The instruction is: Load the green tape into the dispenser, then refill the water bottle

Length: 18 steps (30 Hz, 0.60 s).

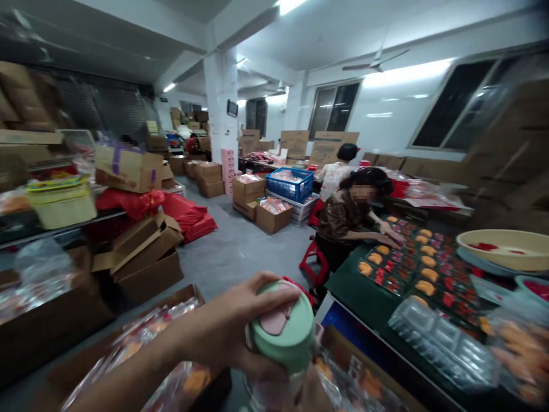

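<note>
Gripping a green-lidded bottle (left grip)

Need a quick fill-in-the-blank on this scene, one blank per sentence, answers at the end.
The person's left hand grips a mint-green plastic drink bottle with a ____ tab on its lid.
The seated co-worker in a brown patterned top is on a ____ plastic stool.
A blue plastic crate sits on a ____ plastic crate.

Missing words: pink; red; white.
</note>
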Each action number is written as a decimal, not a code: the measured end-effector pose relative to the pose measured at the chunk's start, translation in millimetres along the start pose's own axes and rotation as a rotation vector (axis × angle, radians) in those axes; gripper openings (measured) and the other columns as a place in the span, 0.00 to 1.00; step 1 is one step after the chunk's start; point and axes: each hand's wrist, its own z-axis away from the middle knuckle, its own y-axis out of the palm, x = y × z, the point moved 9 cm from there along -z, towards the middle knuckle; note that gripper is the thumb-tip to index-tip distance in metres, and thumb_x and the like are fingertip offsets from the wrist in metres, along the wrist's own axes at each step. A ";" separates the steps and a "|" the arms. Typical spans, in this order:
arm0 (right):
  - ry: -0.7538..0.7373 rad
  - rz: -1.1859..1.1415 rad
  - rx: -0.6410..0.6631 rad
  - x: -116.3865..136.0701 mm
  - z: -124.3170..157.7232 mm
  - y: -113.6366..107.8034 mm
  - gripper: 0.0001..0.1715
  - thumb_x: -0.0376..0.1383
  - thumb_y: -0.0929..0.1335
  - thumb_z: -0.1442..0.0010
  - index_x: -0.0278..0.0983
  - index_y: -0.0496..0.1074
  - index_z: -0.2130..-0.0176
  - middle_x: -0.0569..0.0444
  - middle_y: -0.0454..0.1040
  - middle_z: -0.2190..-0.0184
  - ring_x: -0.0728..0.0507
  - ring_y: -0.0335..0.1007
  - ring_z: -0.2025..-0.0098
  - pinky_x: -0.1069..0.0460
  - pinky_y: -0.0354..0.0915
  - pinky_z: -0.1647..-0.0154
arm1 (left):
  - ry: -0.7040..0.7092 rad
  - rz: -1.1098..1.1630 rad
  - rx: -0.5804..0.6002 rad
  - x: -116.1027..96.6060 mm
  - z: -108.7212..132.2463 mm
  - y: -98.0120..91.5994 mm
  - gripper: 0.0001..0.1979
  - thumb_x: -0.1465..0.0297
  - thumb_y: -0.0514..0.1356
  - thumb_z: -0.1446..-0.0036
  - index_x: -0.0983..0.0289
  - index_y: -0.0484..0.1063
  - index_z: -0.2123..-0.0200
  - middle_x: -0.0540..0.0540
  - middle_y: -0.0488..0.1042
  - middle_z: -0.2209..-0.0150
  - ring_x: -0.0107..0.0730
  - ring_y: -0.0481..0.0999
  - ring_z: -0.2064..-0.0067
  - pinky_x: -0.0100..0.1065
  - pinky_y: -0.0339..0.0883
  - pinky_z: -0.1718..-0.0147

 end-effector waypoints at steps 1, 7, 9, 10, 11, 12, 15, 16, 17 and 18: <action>-0.012 -0.016 -0.015 -4.8 -20.0 -3.9 0.35 0.46 0.72 0.50 0.39 0.62 0.46 0.47 0.70 0.52 0.36 0.68 0.50 0.42 0.68 0.53 | -0.026 -0.013 -0.018 14.8 -8.2 -9.6 0.41 0.64 0.68 0.56 0.57 0.54 0.40 0.59 0.59 0.45 0.41 0.62 0.44 0.36 0.60 0.46; -0.165 0.167 -0.311 -17.6 -98.6 -40.0 0.55 0.44 0.74 0.60 0.38 0.47 0.40 0.44 0.64 0.44 0.35 0.62 0.43 0.46 0.65 0.46 | -0.071 -0.186 -0.134 70.9 -51.7 -53.3 0.39 0.60 0.65 0.52 0.53 0.51 0.39 0.59 0.58 0.45 0.45 0.62 0.45 0.43 0.61 0.48; -0.225 0.252 -0.433 -16.0 -114.5 -50.9 0.55 0.42 0.73 0.59 0.38 0.46 0.39 0.44 0.59 0.41 0.35 0.56 0.39 0.45 0.61 0.43 | -0.066 -0.260 -0.186 86.9 -66.3 -62.7 0.38 0.58 0.63 0.50 0.53 0.50 0.39 0.60 0.58 0.45 0.46 0.63 0.46 0.44 0.62 0.50; -0.240 0.263 -0.488 -16.6 -122.4 -56.1 0.54 0.41 0.73 0.59 0.38 0.46 0.39 0.44 0.57 0.40 0.34 0.53 0.38 0.44 0.59 0.41 | -0.063 -0.293 -0.203 96.1 -73.8 -66.8 0.38 0.57 0.63 0.50 0.54 0.51 0.39 0.61 0.59 0.46 0.47 0.64 0.47 0.45 0.63 0.51; -0.237 0.258 -0.530 -19.3 -131.1 -60.7 0.54 0.40 0.73 0.59 0.38 0.46 0.39 0.44 0.55 0.39 0.34 0.52 0.38 0.44 0.57 0.40 | -0.057 -0.319 -0.209 106.1 -81.7 -70.7 0.38 0.56 0.63 0.51 0.54 0.51 0.39 0.61 0.60 0.46 0.48 0.65 0.48 0.46 0.64 0.53; -0.215 0.241 -0.552 -24.7 -141.5 -64.3 0.54 0.38 0.73 0.59 0.39 0.46 0.40 0.45 0.55 0.39 0.35 0.52 0.38 0.44 0.56 0.39 | -0.053 -0.334 -0.195 117.9 -90.2 -74.4 0.39 0.54 0.63 0.52 0.55 0.52 0.40 0.62 0.61 0.47 0.48 0.66 0.49 0.46 0.65 0.53; -0.118 0.081 -0.505 -53.0 -181.7 -69.1 0.54 0.35 0.73 0.60 0.39 0.46 0.40 0.43 0.60 0.42 0.37 0.60 0.42 0.46 0.61 0.43 | -0.024 -0.278 -0.049 162.1 -118.1 -85.8 0.42 0.54 0.66 0.56 0.53 0.53 0.40 0.62 0.60 0.45 0.49 0.66 0.48 0.47 0.64 0.52; -0.086 0.018 -0.477 -65.1 -197.7 -69.8 0.53 0.35 0.73 0.60 0.38 0.47 0.40 0.43 0.64 0.45 0.37 0.63 0.44 0.46 0.64 0.47 | -0.003 -0.205 0.020 178.6 -127.3 -90.3 0.43 0.55 0.66 0.56 0.53 0.52 0.39 0.61 0.58 0.43 0.49 0.65 0.46 0.46 0.64 0.51; -0.061 -0.031 -0.460 -77.1 -214.6 -71.1 0.52 0.37 0.73 0.61 0.38 0.49 0.42 0.43 0.68 0.48 0.37 0.67 0.48 0.47 0.66 0.50 | 0.014 -0.107 0.085 196.1 -136.0 -95.8 0.43 0.56 0.66 0.56 0.52 0.51 0.39 0.61 0.56 0.41 0.48 0.64 0.45 0.44 0.64 0.50; -0.040 -0.058 -0.458 -88.5 -232.5 -73.3 0.49 0.38 0.74 0.61 0.38 0.53 0.43 0.44 0.71 0.52 0.37 0.70 0.51 0.47 0.68 0.53 | 0.023 0.005 0.134 214.3 -144.3 -103.0 0.42 0.57 0.66 0.54 0.51 0.50 0.39 0.60 0.55 0.40 0.46 0.63 0.44 0.42 0.65 0.51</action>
